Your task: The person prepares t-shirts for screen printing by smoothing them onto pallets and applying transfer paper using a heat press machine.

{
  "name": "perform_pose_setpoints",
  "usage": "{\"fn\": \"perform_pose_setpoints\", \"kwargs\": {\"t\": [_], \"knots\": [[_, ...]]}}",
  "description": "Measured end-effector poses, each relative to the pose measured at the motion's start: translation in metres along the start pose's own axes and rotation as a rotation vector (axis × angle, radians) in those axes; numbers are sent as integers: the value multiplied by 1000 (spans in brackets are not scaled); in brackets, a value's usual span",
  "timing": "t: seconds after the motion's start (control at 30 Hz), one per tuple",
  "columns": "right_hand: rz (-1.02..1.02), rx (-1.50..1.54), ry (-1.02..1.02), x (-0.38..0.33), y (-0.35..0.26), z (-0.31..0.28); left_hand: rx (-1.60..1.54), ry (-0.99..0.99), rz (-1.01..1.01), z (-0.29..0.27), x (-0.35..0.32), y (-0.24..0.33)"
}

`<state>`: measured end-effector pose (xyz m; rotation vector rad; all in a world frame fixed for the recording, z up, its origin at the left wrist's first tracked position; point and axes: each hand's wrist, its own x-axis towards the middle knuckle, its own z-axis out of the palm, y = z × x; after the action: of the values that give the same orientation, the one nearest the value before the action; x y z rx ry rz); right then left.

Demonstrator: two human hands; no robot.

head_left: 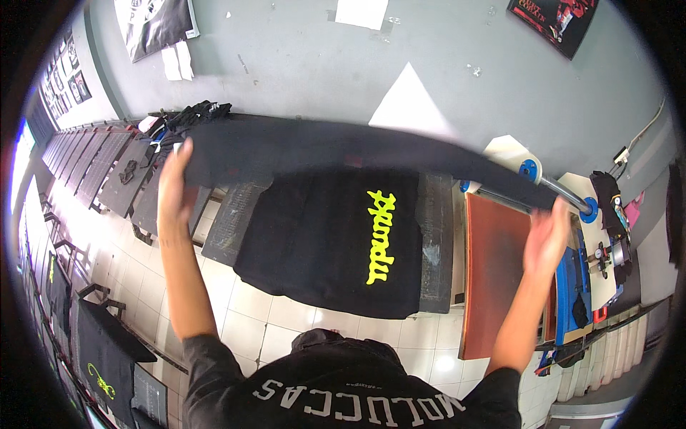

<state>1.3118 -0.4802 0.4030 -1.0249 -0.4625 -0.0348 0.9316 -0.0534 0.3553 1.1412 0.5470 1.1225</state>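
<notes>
My left hand (176, 189) and my right hand (547, 239) are raised wide apart, each closed on one end of a long piece of black fabric (307, 146). It looks like a garment and stretches across between them, blurred by motion along its edges. Below and nearer to me, a black shirt (314, 232) lies flat over a dark grey board (437, 250). Bright yellow lettering (381, 236) runs down the right part of that shirt. The raised fabric hides the far end of the board.
Right of the board stands a reddish-brown panel (493, 264), beside a machine with a metal roller (564, 193) and blue parts. A heap of dark clothes (193, 118) lies far left, near a row of grey boards (86, 168). Another black shirt (107, 343) drapes a board at lower left.
</notes>
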Motion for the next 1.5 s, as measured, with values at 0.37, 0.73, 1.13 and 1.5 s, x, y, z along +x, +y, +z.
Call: {"fn": "perform_pose_setpoints", "kwargs": {"t": [0.37,0.73,1.13,1.5], "knots": [[664,-294,196,-252,182,-153,173,-9,-576,-150,-127,-200],[837,-374,200,-325,223,-199,171,39,-725,-219,-174,-274],[1044,-418,218,-362,272,-255,491,-23,-615,-315,-202,-357],[757,-711,328,-347,60,-380,780,-1472,-1145,82,-265,-329]]}}
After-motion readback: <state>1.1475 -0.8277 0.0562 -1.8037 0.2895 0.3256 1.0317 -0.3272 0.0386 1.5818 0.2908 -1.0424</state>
